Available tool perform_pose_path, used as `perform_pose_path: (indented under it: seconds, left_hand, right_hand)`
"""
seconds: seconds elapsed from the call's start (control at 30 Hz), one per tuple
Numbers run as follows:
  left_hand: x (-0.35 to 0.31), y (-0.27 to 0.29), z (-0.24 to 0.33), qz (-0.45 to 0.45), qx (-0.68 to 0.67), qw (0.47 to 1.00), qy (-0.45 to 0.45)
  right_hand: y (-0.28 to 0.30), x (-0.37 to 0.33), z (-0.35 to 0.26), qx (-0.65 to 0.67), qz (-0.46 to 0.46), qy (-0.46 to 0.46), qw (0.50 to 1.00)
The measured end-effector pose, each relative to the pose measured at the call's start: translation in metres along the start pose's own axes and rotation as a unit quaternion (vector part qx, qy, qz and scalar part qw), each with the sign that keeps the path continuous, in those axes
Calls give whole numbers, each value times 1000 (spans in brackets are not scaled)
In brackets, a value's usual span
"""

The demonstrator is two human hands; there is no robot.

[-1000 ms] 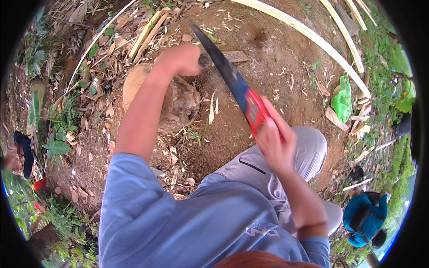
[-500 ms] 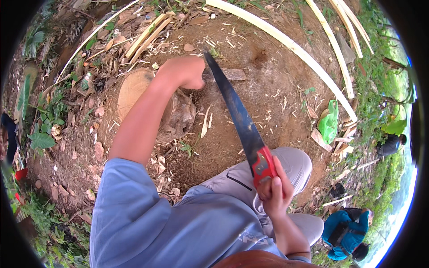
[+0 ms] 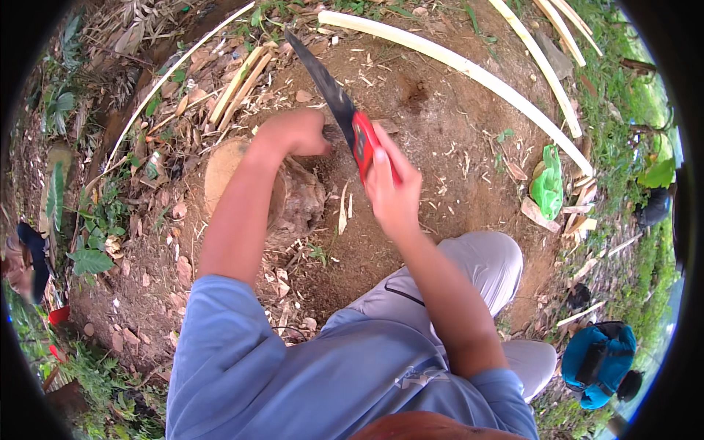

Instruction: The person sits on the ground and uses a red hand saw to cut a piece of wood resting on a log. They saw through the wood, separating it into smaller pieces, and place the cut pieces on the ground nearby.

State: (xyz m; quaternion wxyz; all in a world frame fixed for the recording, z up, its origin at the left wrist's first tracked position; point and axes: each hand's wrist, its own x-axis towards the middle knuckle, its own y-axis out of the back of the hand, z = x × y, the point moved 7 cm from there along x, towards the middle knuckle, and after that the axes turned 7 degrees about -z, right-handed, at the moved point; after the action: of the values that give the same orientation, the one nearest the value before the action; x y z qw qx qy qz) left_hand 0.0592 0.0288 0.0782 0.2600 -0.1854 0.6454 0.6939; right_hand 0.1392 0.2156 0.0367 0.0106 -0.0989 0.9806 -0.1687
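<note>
My right hand [image 3: 394,187] is wrapped round the red handle of a handsaw [image 3: 323,77], whose dark blade points away to the upper left. The blade passes close by the knuckles of my left hand [image 3: 297,132]. That hand is closed on a short wooden piece [image 3: 387,126], which shows only in part behind the saw handle. Beneath my left wrist and forearm lies a thick log [image 3: 301,194] with a pale sawn end. Where the saw teeth meet the wood is hard to make out.
Long pale wood strips [image 3: 455,59] curve across the ground ahead and to the right. Split sticks [image 3: 238,88] lie at the upper left. A green plastic bag [image 3: 546,187] sits at the right among wood scraps. A person in teal [image 3: 598,359] is at the lower right.
My right hand has pushed the saw forward and up to the left, away from my knee. My left hand stays closed at nearly the same spot.
</note>
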Motion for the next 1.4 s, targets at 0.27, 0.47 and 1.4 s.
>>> perform_pose_path:
  seconds: [0.27,0.47,1.4]
  left_hand:
    - [5,-8,-6,-40,-13,999,27]
    - [13,-4,4,-67,-2,998,22]
    - [15,-3,-8,-54,54,997,33]
  right_hand:
    - [76,-184,-70,-131,-41,-20,990]
    - [25,-23,-9,-70,4,19,997]
    - [52,-109,-36,-103,21,18,994]
